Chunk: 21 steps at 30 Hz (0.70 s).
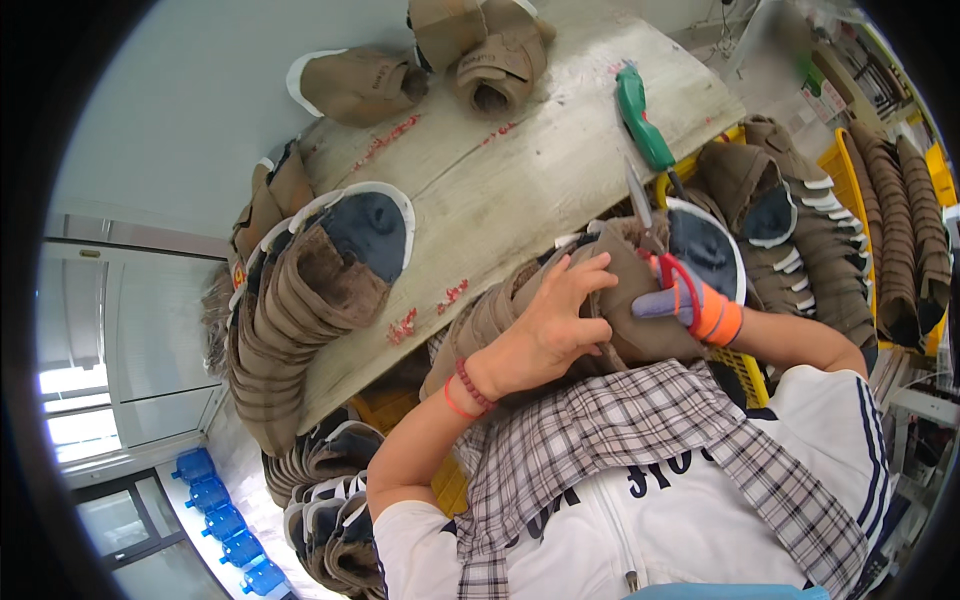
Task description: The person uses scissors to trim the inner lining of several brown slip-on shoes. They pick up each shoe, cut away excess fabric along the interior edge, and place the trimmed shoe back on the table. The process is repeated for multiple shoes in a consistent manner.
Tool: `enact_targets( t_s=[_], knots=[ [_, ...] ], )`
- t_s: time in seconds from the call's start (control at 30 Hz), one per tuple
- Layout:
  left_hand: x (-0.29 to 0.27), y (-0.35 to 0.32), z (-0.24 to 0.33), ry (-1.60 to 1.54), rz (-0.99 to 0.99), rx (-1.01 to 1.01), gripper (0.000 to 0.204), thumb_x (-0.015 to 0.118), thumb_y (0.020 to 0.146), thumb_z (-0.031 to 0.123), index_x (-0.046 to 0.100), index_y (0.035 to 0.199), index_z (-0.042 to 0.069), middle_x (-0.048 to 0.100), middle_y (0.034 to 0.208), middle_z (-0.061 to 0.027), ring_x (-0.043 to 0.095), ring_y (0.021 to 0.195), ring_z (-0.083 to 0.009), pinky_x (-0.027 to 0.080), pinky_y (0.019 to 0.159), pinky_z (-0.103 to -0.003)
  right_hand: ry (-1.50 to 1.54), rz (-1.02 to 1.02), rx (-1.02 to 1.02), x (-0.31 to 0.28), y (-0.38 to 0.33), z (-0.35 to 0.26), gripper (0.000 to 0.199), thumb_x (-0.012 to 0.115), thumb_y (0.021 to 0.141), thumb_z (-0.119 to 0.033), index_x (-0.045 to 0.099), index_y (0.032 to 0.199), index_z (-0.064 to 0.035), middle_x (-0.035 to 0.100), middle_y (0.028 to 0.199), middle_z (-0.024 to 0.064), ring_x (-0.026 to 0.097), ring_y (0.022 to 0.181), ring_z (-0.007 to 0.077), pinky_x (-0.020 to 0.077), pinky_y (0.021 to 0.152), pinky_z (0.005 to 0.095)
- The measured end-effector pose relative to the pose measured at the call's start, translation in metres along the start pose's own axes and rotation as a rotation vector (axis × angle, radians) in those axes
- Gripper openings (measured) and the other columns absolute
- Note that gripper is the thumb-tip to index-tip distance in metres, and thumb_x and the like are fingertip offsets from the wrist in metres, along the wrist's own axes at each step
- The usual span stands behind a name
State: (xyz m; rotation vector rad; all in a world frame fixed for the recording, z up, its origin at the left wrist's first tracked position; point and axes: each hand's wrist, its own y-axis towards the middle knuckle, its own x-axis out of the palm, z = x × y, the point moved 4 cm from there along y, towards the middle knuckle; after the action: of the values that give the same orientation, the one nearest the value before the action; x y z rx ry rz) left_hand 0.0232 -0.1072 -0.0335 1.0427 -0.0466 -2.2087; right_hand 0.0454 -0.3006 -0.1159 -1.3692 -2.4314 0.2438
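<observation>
My right hand (690, 302), in a purple and orange glove, is closed around the red handles of a pair of scissors (640, 198). Their metal blades point up toward the table's edge. Bare and with fingers apart, my left hand (548, 325) hovers at a brown shoe upper (640, 300) over my lap; whether the fingertips touch it I cannot tell. More brown uppers lie nested under and beside that hand. Against the scissors hand rests a dark blue insole-like piece (702, 250) with a white rim.
A whitish table (560, 170) with red scraps spreads ahead. On it lie a green corded hand tool (642, 118), a curved stack of uppers (300, 310) at left and loose uppers (365, 85) at the far side. Yellow crates (850, 190) with stacked uppers stand at right; blue water bottles (222, 520) lower left.
</observation>
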Motion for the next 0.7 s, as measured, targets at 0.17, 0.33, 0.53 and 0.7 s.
enact_targets(
  t_s=[0.17,0.33,0.53,0.7],
  knots=[
    [0.028,0.01,-0.023,0.167,-0.057,-0.093,0.028,0.073,0.064,0.004,0.057,0.087,0.009,0.042,0.125,-0.0154,0.03,0.132,-0.0373,0.021,0.107,-0.059,-0.12,0.054,-0.222,0.018,0.02,0.045,0.043,0.073,0.077,-0.018,0.054,0.111,-0.0015,0.061,0.1,0.003,0.054,0.095,0.0073,0.0461,0.077,0.0256],
    [-0.044,0.03,-0.082,0.058,0.289,-0.19,0.008,0.059,0.078,0.001,0.055,0.085,0.003,0.057,0.103,-0.0136,0.054,0.1,-0.031,0.044,0.086,-0.037,0.057,-0.185,-0.214,-0.022,-0.003,0.088,0.017,0.051,0.092,-0.016,0.058,0.103,-0.0054,0.062,0.086,0.0042,0.057,0.075,0.0109,0.0417,0.062,0.0236],
    [-0.089,0.047,-0.244,0.653,0.511,-0.324,0.02,0.061,0.08,0.013,0.061,0.1,0.007,0.058,0.11,-0.0149,0.05,0.109,-0.0345,0.039,0.094,-0.043,-0.055,-0.009,-0.106,-0.057,-0.011,0.045,0.046,0.042,0.095,-0.042,0.055,0.1,0.0016,0.061,0.072,0.0089,0.055,0.057,0.0113,0.0399,0.048,0.02],
    [-0.079,0.1,-0.284,0.947,0.634,-0.649,0.035,0.069,0.072,0.03,0.064,0.097,0.007,0.053,0.119,-0.0156,0.034,0.123,-0.0456,0.023,0.099,-0.065,0.098,0.142,-0.075,-0.064,-0.012,0.027,0.059,0.04,0.094,-0.051,0.054,0.104,0.0049,0.063,0.074,0.0133,0.055,0.048,0.0135,0.0426,0.04,0.0219]
  ],
)
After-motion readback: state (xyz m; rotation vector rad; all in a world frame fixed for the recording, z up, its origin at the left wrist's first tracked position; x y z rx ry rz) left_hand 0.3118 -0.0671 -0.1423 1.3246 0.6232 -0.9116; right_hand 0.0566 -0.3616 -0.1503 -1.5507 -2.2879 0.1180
